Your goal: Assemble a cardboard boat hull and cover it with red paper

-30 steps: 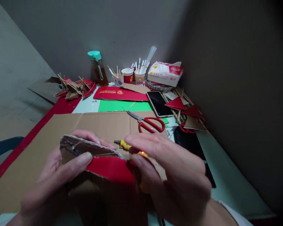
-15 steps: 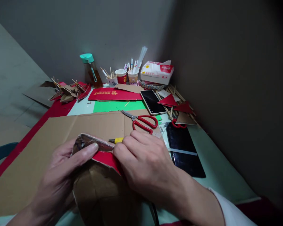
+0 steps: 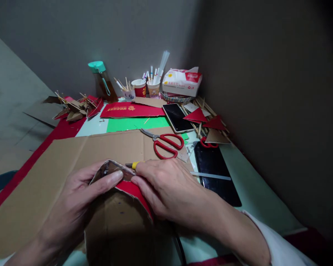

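Note:
A brown cardboard piece (image 3: 119,218) with a folded top edge and a red face is held up before me. My left hand (image 3: 86,188) grips its left side, the thumb pressed on the fold. At the right of the fold, my right hand (image 3: 166,188) pinches the red-faced edge (image 3: 131,187) between thumb and fingers. Just behind the right fingers shows a yellow tool with a dark metal nozzle (image 3: 133,166), like a glue gun; the rest of it is hidden by the hand. Red-handled scissors (image 3: 166,144) lie partly spread beyond the hands.
A large cardboard sheet (image 3: 63,159) covers the table's left. Right of it lie a black tablet (image 3: 216,162) with a glue stick across it, a phone (image 3: 177,117) and wooden sticks (image 3: 208,111). At the back stand a bottle (image 3: 102,83), several cups and a tissue pack (image 3: 181,82).
My right hand has turned and flattened from a fist-like grip, its thumb now showing on the cardboard edge. The folded piece and my left hand have shifted slightly right.

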`<state>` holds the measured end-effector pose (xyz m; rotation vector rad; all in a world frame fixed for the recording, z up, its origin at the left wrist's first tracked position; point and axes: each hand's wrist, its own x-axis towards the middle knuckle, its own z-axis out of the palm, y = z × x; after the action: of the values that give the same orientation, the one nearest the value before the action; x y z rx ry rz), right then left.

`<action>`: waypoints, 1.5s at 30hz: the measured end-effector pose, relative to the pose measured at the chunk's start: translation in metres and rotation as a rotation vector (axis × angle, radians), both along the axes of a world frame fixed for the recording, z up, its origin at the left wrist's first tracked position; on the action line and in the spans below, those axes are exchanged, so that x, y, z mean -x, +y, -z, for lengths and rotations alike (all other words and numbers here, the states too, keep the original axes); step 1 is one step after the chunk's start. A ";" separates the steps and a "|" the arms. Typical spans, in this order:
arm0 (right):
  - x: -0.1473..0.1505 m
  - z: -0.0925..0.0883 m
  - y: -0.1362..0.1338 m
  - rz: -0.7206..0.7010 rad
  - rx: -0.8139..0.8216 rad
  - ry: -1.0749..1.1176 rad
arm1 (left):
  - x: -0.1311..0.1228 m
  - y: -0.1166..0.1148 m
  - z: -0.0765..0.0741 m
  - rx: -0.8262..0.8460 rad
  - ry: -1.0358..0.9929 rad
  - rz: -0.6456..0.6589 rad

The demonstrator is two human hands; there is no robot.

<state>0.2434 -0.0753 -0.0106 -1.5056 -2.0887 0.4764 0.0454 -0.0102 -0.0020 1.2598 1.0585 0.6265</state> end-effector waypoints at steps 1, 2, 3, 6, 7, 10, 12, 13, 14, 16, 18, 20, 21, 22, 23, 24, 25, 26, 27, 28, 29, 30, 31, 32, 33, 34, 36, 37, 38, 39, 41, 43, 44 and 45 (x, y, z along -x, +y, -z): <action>0.000 0.000 -0.001 -0.032 -0.024 -0.012 | 0.001 0.001 0.000 0.013 0.002 0.001; 0.000 -0.001 -0.002 -0.060 -0.046 -0.020 | 0.003 0.002 0.001 0.031 -0.008 -0.009; 0.000 -0.001 -0.003 -0.075 -0.066 -0.027 | 0.003 0.002 0.001 0.060 -0.023 -0.026; 0.001 0.000 -0.007 -0.086 -0.129 -0.056 | 0.001 0.005 0.002 0.188 -0.109 -0.073; 0.002 0.001 -0.007 -0.081 -0.169 -0.078 | 0.000 0.006 0.003 0.231 -0.147 -0.082; 0.005 0.009 -0.008 -0.059 -0.376 -0.186 | -0.005 0.008 0.006 0.324 -0.236 -0.075; 0.007 0.013 -0.008 -0.052 -0.532 -0.235 | -0.008 0.008 0.008 0.353 -0.269 -0.058; 0.008 0.015 -0.008 -0.050 -0.579 -0.235 | -0.008 0.008 0.009 0.361 -0.282 -0.053; 0.008 0.015 -0.008 -0.055 -0.620 -0.219 | -0.009 0.008 0.010 0.366 -0.302 -0.046; 0.006 0.013 -0.009 -0.057 -0.703 -0.108 | -0.008 0.009 0.010 0.389 -0.332 -0.047; 0.002 0.007 -0.012 0.035 -0.774 0.107 | -0.005 0.012 0.008 0.405 -0.336 -0.080; -0.005 0.001 -0.016 0.235 -0.732 0.324 | 0.001 0.015 0.005 0.406 -0.335 -0.134; -0.010 -0.001 -0.019 0.333 -0.605 0.380 | 0.005 0.018 0.004 0.401 -0.341 -0.156; -0.014 -0.002 -0.022 0.335 -0.535 0.383 | 0.009 0.020 0.003 0.393 -0.352 -0.163; -0.018 -0.002 -0.026 0.323 -0.466 0.376 | 0.013 0.022 0.001 0.379 -0.361 -0.157; -0.022 -0.001 -0.030 0.297 -0.390 0.367 | 0.017 0.023 0.000 0.353 -0.370 -0.141; -0.025 0.001 -0.034 0.275 -0.329 0.361 | 0.021 0.025 -0.001 0.315 -0.379 -0.129; -0.027 0.003 -0.039 0.264 -0.275 0.360 | 0.024 0.026 -0.002 0.268 -0.389 -0.127; -0.028 0.004 -0.045 0.263 -0.231 0.359 | 0.026 0.027 -0.003 0.229 -0.400 -0.129; -0.028 0.006 -0.049 0.269 -0.200 0.352 | 0.028 0.028 -0.005 0.204 -0.411 -0.131; -0.027 0.007 -0.054 0.269 -0.171 0.337 | 0.030 0.029 -0.007 0.185 -0.431 -0.124; -0.024 0.008 -0.057 0.281 -0.150 0.318 | 0.031 0.029 -0.009 0.168 -0.456 -0.102; -0.021 0.008 -0.059 0.303 -0.118 0.283 | 0.032 0.029 -0.011 0.152 -0.480 -0.069; -0.016 0.010 -0.059 0.340 -0.079 0.226 | 0.033 0.029 -0.013 0.135 -0.508 -0.028; -0.010 0.012 -0.059 0.391 -0.038 0.135 | 0.034 0.029 -0.015 0.116 -0.535 0.006; -0.003 0.015 -0.058 0.445 0.006 0.017 | 0.035 0.029 -0.017 0.096 -0.560 0.028; 0.011 0.025 -0.054 0.484 -0.020 -0.233 | 0.037 0.028 -0.021 0.073 -0.606 0.053; 0.018 0.031 -0.052 0.491 -0.050 -0.330 | 0.038 0.028 -0.023 0.061 -0.630 0.062; 0.024 0.037 -0.050 0.495 -0.073 -0.380 | 0.040 0.028 -0.025 0.049 -0.655 0.071; 0.029 0.043 -0.049 0.514 -0.088 -0.388 | 0.041 0.027 -0.026 0.041 -0.676 0.080; 0.036 0.051 -0.048 0.555 -0.098 -0.362 | 0.045 0.028 -0.027 0.036 -0.706 0.101; 0.038 0.055 -0.050 0.578 -0.099 -0.342 | 0.049 0.028 -0.028 0.037 -0.724 0.127; 0.038 0.056 -0.052 0.584 -0.092 -0.321 | 0.051 0.029 -0.028 0.037 -0.730 0.139; 0.036 0.056 -0.054 0.594 -0.075 -0.266 | 0.053 0.029 -0.028 0.034 -0.737 0.149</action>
<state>0.2070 -0.1288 -0.0669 -2.1179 -1.6844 -0.0274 -0.0071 0.0189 0.0260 0.9425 0.3586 0.8604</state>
